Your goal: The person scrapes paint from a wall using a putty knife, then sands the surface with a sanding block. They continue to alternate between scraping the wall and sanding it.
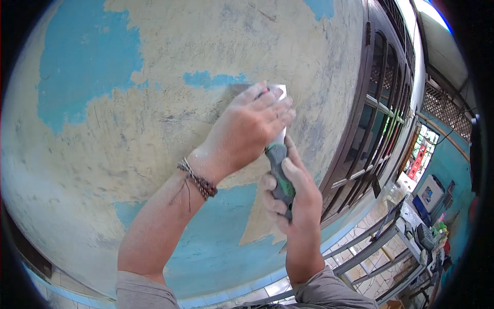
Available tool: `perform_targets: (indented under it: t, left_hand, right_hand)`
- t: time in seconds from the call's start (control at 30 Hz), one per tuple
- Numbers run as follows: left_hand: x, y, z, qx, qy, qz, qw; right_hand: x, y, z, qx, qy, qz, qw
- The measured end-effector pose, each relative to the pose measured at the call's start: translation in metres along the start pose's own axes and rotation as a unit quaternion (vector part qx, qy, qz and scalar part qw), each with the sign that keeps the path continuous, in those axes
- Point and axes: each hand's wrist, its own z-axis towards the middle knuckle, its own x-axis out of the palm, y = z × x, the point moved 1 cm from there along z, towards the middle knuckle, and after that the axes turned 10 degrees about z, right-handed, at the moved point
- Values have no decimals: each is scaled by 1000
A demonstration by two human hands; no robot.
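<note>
Soft daylight falls fairly evenly across the wall [98,165], with a pale glint on the blade [281,88] and white glare beside the roof [448,49]. The lens bows the window [359,98], blackens the corners, and seems to soften the far-right clutter [426,237].

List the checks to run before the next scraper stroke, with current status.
1. Right hand closed on the scraper handle: ok.
2. Left hand backing the blade: ok, fingers lie over it.
3. Blade edge flush on the wall: cannot tell, fingers cover part of it.
4. Gloves on: not ok, both hands bare.
5. Bracelet clear of the blade: ok, its loose ends hang below the left wrist.
6. Window clear of the blade: ok, it sits off to the right.
</note>
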Motion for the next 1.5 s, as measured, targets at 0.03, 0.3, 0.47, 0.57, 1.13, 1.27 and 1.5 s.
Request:
perform_targets:
  t: [0.03,0.3,0.47,0.57,1.13,1.27,1.5]
  left_hand:
    - [-2,4,6,-2,1,2,1000]
    - [2,-4,-3,-13,-2,-7,1000]
    - [-5,4,10,-18,-7,14,1000]
    - [0,-5,-2,-21,2,-16,1000]
    - [-3,-1,8,-17,-9,18,1000]
    - [3,-4,1,-12,5,-4,1000]
    - [-3,3,10,-20,-1,12,1000]
  right_hand:
    - [5,6,2,-8,-1,5,1000]
    - [-10,4,-3,16,27,5,999]
    - [8,13,2,-4,2,5,1000]
    - [-4,2,-4,11,7,11,1000]
    - [1,10,1,-4,-5,-12,1000]
    - [-3,7,-3,-7,-3,-23,1000]
    - [0,13,3,-2,16,-22,1000]
